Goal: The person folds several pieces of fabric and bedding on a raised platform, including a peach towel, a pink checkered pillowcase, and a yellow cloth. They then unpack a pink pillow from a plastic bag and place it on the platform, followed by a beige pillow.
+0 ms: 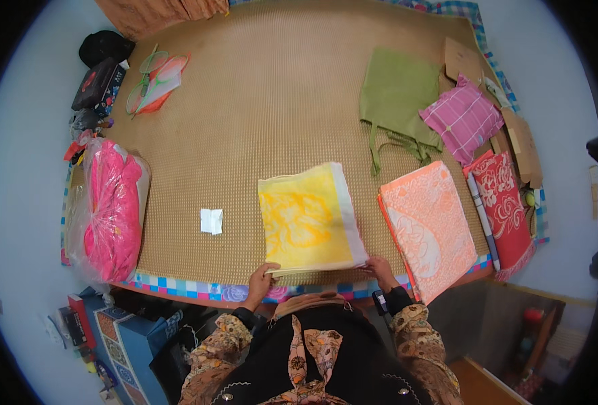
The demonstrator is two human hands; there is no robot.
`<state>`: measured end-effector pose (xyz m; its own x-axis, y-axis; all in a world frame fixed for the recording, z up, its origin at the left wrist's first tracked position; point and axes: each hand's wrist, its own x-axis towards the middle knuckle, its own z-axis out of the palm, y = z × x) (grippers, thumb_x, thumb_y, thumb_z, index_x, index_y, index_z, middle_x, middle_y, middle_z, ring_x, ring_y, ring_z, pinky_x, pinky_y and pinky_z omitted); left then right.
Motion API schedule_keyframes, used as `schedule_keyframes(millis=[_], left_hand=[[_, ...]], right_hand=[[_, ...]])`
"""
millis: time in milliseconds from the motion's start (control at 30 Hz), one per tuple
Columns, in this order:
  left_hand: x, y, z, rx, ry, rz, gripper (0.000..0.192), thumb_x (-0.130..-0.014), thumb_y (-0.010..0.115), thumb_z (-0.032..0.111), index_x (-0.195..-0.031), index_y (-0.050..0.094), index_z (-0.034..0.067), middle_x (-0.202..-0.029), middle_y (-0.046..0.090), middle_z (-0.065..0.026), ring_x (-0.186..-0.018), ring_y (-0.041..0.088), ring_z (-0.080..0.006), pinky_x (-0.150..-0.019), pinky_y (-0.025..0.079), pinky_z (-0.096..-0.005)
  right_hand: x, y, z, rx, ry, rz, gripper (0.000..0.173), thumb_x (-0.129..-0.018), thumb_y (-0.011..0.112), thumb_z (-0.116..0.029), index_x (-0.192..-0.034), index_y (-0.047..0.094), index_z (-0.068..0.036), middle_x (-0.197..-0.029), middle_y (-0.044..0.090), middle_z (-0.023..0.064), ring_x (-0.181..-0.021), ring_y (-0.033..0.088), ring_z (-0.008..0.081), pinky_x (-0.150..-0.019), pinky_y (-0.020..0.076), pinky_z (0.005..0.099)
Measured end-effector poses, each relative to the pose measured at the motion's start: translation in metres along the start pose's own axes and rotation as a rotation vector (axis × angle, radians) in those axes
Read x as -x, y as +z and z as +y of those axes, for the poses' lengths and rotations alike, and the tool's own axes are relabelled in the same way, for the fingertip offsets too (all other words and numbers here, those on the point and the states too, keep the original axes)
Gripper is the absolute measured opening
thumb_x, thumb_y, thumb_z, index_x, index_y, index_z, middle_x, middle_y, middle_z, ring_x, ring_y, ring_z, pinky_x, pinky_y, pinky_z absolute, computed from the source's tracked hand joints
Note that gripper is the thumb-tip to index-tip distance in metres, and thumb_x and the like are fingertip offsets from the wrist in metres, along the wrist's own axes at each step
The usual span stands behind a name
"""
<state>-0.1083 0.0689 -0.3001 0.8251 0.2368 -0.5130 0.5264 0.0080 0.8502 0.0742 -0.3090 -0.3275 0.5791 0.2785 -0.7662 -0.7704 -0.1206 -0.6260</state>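
Note:
A yellow and white patterned cloth (304,217), folded into a rough square, lies in front of me on a woven mat (238,126). My left hand (262,283) pinches its near left corner between thumb and fingers. At the near right corner, my right hand (381,272) grips the cloth's edge. The near edge looks layered and slightly raised. To the right rests a folded orange and white patterned cloth (433,228), apart from my right hand. A small white folded paper or tissue (211,221) lies to the left.
Pink fabric in a clear plastic bag (111,212) stands at the left edge. Badminton-style rackets (152,78) lie far left. A green tote bag (400,96), pink checked pillow (463,119) and red fringed cloth (504,207) lie along the right. A blue patterned box (121,349) is below left.

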Motion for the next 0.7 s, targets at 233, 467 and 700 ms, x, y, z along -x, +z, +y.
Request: schedule_keyframes(millis=[233,467,700], left_hand=[[-0.008,-0.013,-0.044,-0.027,-0.323,-0.252,0.027,-0.100,0.050,0.006,-0.123,0.063,0.007,-0.103,0.068,-0.0076,-0.082,0.072,-0.0158,-0.069,0.059,-0.0301],[-0.096,-0.055,0.041,0.127,-0.309,-0.146,0.035,-0.101,0.055,0.026,-0.128,0.058,0.004,-0.105,0.069,-0.0096,-0.081,0.071,-0.0186,-0.069,0.060,-0.0307],[-0.190,-0.059,0.068,0.363,-0.058,0.258,0.049,-0.091,0.071,0.031,-0.126,0.053,0.002,-0.088,0.062,-0.0045,-0.089,0.067,-0.0169,-0.066,0.056,-0.0283]], right_hand=[[0.004,-0.017,0.040,0.047,0.312,-0.001,0.029,-0.094,0.054,-0.019,-0.113,0.062,0.001,-0.099,0.071,0.0137,-0.085,0.071,0.0239,-0.072,0.0609,0.0360],[-0.058,0.005,-0.068,-0.051,0.202,-0.115,0.035,-0.098,0.049,-0.021,-0.117,0.060,0.006,-0.104,0.071,0.0169,-0.092,0.071,0.0249,-0.078,0.0602,0.0358],[-0.141,0.050,-0.133,-0.199,-0.187,0.136,0.033,-0.095,0.055,-0.025,-0.115,0.059,0.001,-0.098,0.068,0.0131,-0.084,0.068,0.0206,-0.071,0.0571,0.0333]])
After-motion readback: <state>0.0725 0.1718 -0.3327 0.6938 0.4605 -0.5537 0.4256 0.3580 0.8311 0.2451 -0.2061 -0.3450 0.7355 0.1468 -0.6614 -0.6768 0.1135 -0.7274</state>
